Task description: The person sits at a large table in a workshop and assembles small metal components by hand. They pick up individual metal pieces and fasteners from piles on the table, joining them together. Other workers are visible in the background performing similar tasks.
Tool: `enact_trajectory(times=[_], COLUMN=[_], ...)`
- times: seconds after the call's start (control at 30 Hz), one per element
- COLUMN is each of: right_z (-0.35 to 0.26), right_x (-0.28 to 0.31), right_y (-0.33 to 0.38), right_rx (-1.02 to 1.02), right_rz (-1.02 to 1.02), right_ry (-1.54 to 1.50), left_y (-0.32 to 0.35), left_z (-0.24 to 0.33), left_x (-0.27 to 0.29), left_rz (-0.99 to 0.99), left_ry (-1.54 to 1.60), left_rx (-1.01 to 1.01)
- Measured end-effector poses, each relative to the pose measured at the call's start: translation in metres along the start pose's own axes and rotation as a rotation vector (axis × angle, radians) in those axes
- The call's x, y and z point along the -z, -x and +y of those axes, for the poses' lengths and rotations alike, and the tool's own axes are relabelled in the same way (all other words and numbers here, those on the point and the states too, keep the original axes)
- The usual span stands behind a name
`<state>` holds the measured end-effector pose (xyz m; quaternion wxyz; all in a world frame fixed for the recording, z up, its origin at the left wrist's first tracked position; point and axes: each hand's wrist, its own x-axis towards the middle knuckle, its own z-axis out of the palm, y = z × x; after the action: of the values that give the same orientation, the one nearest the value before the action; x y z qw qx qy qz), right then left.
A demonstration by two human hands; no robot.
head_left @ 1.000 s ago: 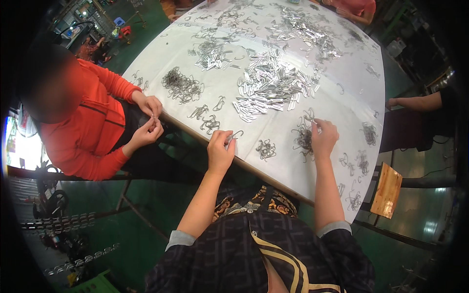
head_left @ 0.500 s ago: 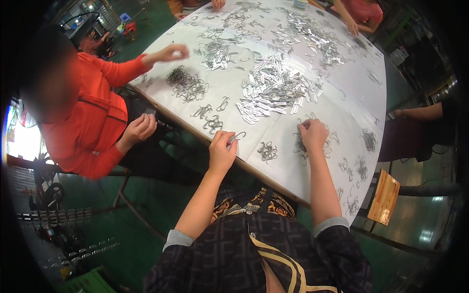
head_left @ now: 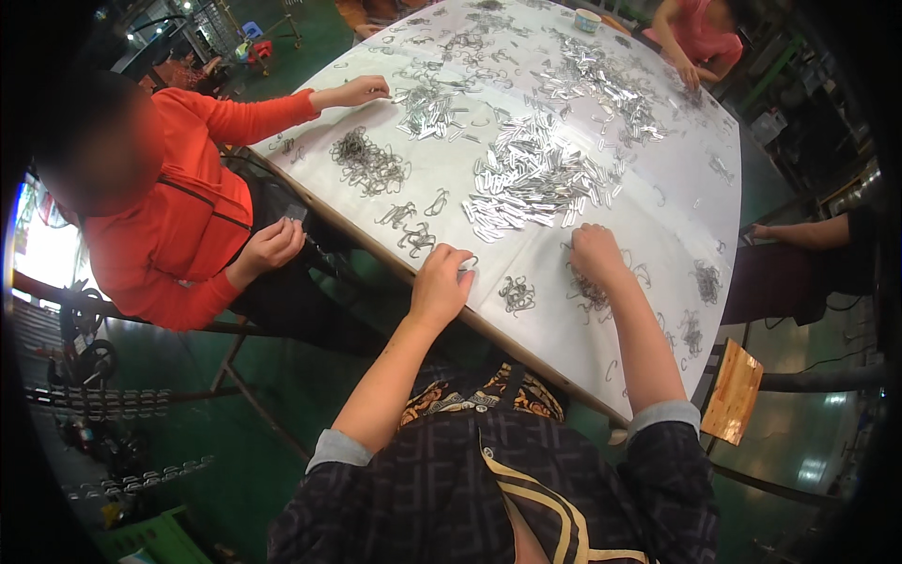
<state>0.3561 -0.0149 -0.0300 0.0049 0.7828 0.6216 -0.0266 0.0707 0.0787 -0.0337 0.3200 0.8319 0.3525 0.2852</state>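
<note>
We see the left hand [head_left: 442, 282] pinched almost closed at the table's near edge, apparently gripping a curved wire hook [head_left: 474, 261], mostly hidden by the fingers. The right hand [head_left: 596, 250] is curled with fingertips down over a pile of wire hooks [head_left: 590, 295]; we cannot tell whether it grips one. Between the hands lies a smaller hook cluster [head_left: 517, 295]. Plenty remains loose: beyond both hands spreads a big heap of silvery metal strips [head_left: 545, 179]. We cannot tell which pieces are finished. Left of the left hand sit a hook clump [head_left: 416, 240] and, farther, a co-worker in a red jacket [head_left: 202, 221]. The right hand itself covers part of its pile.
</note>
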Motion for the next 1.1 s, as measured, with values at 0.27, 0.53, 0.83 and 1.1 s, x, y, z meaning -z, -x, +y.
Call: enact_trajectory(times=[0.27,0.53,0.83,1.1], right_z=[-0.007,0.011,0.006,-0.023], right_x=[-0.003,0.005,0.001,0.003], right_y=[-0.023,-0.025,-0.011,0.001], right_rx=[0.195,0.047,-0.002,0.175], right_rz=[-0.084,-0.118,-0.027,0.116], right_ry=[0.18,-0.251,-0.043,0.308], left_y=[0.005,0.008,0.008,0.001], left_z=[0.03,0.028,0.024,0.03], left_x=[-0.009,-0.015,-0.014,-0.011], left_rz=[0.019,-0.018,0.007,0.003], left_ry=[-0.109,-0.073,-0.063,-0.072], left_rx=[-0.256,-0.261,-0.27,-0.277])
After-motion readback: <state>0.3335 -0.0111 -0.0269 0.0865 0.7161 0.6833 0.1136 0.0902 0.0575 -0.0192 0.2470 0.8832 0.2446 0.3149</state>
